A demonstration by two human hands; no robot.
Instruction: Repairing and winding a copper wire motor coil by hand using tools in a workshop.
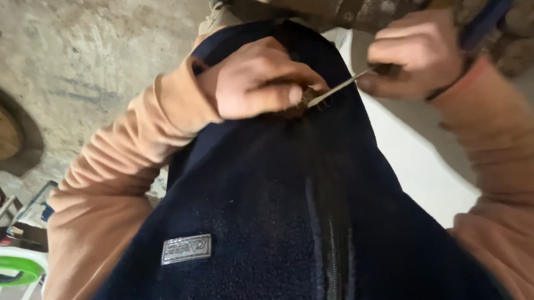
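One green ring low left. One left hand, fist closed on one small brown object against one navy fleece vest. One right hand pinches one thin metal blade, its tip touching that object

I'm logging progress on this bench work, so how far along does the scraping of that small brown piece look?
Done: nothing finished shows. In hand: the left hand pinches a small brown piece against the dark blue fleece vest, while the right hand sets a thin metal blade to it. Left: I can't tell, because the piece is mostly hidden by fingers and blurred.
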